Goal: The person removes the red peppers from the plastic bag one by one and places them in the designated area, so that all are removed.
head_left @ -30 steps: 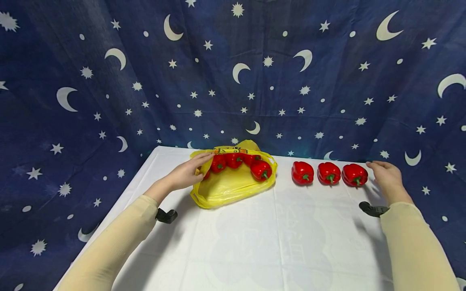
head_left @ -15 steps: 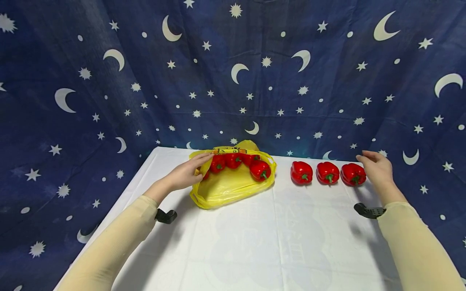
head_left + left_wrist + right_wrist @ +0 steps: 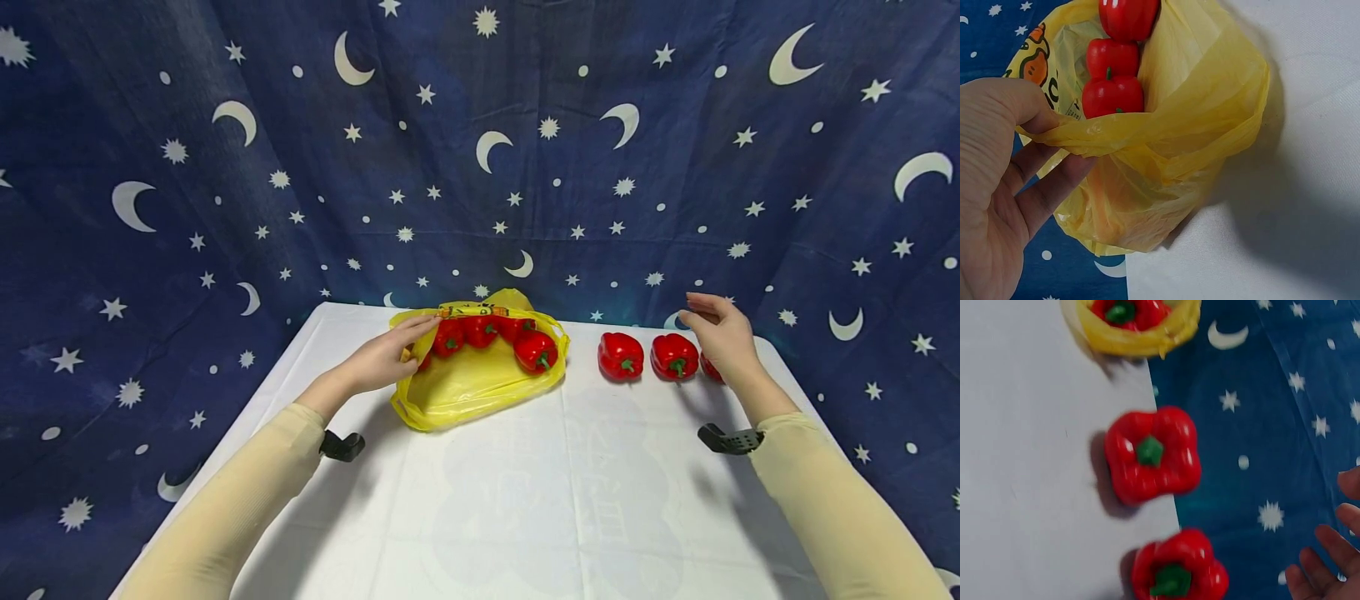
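Backdrop cloth (image 3: pixel 450 167), navy and star-printed, hangs behind the white-covered table (image 3: pixel 525 508) I watch remotely. On it lies a yellow plastic bag (image 3: pixel 468 400), its rim pinched by the left hand (image 3: pixel 378 358). Well apart, the right hand (image 3: pixel 724 337), fingers loose and unclamped, partly hides 1 of 3 red bell peppers (image 3: pixel 675 355) right of the bag; I see other bell peppers (image 3: pixel 536 349) inside.

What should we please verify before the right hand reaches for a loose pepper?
1. Left hand grips the bag: ok, it pinches the rim.
2. Bag open: ok, red peppers show inside.
3. Room inside: ok, bare yellow plastic shows in front of them.
4. Right hand free: ok, it holds nothing.
5. Right-end loose pepper in clear view: not ok, the right hand hides most of it in the head view.
6. Bag strong enough for more: cannot tell.
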{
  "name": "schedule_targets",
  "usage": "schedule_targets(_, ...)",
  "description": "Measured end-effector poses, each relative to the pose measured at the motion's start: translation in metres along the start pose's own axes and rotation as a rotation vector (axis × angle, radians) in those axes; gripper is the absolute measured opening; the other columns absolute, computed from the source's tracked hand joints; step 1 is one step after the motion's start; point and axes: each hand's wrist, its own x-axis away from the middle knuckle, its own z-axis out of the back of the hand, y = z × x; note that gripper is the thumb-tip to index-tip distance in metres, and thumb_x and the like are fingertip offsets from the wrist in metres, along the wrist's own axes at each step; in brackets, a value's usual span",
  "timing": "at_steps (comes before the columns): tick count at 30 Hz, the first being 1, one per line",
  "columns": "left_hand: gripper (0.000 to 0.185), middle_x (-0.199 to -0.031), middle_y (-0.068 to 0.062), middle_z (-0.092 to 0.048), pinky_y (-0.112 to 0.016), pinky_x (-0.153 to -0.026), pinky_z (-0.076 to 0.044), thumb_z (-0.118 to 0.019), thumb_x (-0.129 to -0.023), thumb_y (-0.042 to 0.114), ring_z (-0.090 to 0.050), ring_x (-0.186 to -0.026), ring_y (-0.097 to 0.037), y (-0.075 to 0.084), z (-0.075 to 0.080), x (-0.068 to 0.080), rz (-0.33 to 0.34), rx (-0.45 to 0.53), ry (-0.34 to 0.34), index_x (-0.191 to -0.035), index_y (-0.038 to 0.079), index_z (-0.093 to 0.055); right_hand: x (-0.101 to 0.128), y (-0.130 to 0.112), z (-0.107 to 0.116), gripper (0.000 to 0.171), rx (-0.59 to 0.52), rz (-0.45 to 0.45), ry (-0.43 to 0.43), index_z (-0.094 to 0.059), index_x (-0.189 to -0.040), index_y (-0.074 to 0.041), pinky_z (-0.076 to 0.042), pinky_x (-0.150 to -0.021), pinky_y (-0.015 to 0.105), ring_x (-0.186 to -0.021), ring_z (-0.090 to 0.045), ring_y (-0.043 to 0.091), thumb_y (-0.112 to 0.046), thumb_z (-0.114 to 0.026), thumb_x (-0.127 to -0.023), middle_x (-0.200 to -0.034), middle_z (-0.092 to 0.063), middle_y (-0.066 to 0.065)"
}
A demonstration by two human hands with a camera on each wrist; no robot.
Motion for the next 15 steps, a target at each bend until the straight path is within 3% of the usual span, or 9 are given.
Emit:
schedule_targets(10, 0.078, -0.166, 0.002, -0.026, -0.036, -0.063, -0.045, -0.059, -0.093, 0.005, -0.056, -0.082, -0.022, 0.002, 0.002, 0.000, 0.012, -0.006, -0.001, -0.163, 0.027, -0.031, 0.009, -0.024, -0.032, 0.059, 0.007, 0.157, -0.123, -0.046, -0.153, -0.008, -0.040, -0.107, 0.059, -0.133, -0.046, 0.038, -0.034, -0.061, -0.103, -0.150, -0.050, 0.019)
schedule_targets(12, 0.078, -0.166, 0.003, -0.026, -0.036, -0.063, -0.044, -0.059, -0.093, 0.006, -0.056, -0.080, -0.022, 0.002, 0.002, -0.001, 0.017, -0.007, 0.001, -0.163, 0.028, -0.031, 0.011, -0.028, -0.039, 0.058, 0.002, 0.182, -0.162, -0.045, -0.153, -0.007, -0.039, -0.108, 0.060, -0.134, -0.045, 0.039, -0.029, -0.062, -0.102, -0.149, -0.050, 0.020)
schedule_targets(15, 0.078, -0.166, 0.003, -0.026, -0.037, -0.067, -0.045, -0.059, -0.093, 0.007, -0.056, -0.092, -0.022, 0.003, 0.002, -0.003, 0.019, -0.011, 0.002, -0.163, 0.028, -0.031, 0.014, -0.033, -0.049, 0.058, -0.001, 0.192, -0.217, -0.045, -0.153, -0.008, -0.039, -0.108, 0.061, -0.134, -0.045, 0.041, -0.021, -0.065, -0.100, -0.148, -0.050, 0.021)
